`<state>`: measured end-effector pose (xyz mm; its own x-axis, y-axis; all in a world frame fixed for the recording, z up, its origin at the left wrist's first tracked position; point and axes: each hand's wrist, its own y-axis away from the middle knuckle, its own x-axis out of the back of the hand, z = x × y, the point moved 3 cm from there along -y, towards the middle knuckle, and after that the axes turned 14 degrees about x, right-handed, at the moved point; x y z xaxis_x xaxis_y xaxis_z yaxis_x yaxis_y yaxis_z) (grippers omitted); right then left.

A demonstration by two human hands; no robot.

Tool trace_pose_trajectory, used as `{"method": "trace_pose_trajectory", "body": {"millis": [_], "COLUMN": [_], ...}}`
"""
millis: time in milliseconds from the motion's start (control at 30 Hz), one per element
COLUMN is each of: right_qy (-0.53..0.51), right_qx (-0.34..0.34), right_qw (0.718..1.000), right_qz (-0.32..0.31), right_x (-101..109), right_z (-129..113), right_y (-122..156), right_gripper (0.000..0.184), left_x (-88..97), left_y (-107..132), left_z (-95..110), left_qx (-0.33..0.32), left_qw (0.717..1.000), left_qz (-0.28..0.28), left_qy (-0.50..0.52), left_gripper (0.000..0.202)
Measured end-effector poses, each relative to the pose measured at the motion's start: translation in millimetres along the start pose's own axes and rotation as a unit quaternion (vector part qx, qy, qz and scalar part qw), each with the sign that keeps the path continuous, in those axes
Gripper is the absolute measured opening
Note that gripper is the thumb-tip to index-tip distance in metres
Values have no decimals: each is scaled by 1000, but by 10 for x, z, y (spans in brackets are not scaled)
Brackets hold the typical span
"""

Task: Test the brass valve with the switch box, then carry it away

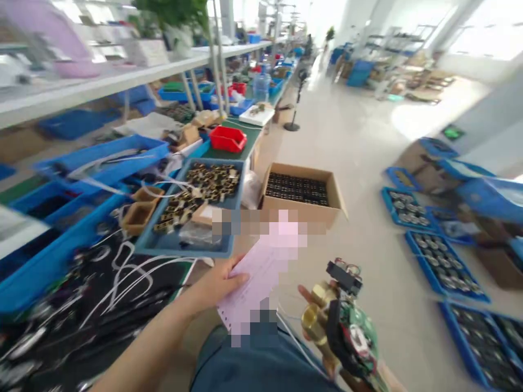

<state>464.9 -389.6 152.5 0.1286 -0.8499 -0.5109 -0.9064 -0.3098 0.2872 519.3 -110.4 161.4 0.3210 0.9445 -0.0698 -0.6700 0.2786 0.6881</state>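
My left hand (218,283) grips the edge of a pink paper sheet (261,272) that reaches up toward a cardboard box; part of the sheet is pixelated. At the lower right, my right hand (327,348) is mostly hidden behind a brass valve assembly (341,321) with a green circuit board and a black part on top, which it holds. Both hands are above my lap, beside the workbench edge.
A blue-grey tray (183,247) of brass parts sits on the bench, with blue bins (61,256), white cables (131,277) and a red bin (227,138) around it. A cardboard box (300,198) of dark parts stands on the floor. Blue floor trays (445,267) line the right.
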Motion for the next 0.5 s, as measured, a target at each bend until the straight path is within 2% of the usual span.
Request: {"method": "trace_pose_trajectory", "body": {"millis": [100,200,300,367,500], "right_qy": [-43,-76,-89,-72,26], "right_qx": [41,89,131,147,186], "right_qw": [998,988,969,960,943], "right_qz": [36,105,188,225,275], "right_x": [178,364,621,861,1539], "right_z": [-343,-592,-732,-785,-881], "right_y": [-126,-242,-346,-418,-621], "right_gripper": [77,78,76,78,69], "left_x": [-422,-728,-960,-1134,-1587], "left_y": [-557,-1009,-1415,-1659,-2041], "left_z": [605,1023,1361,1595,2079], "left_qx": [26,49,45,11,-48], "left_qw": [991,976,960,947,899], "left_qz": [-122,-198,-233,-244,-269], "left_qy": [-41,-80,-147,-207,-344], "left_gripper": [55,58,59,56,50]}}
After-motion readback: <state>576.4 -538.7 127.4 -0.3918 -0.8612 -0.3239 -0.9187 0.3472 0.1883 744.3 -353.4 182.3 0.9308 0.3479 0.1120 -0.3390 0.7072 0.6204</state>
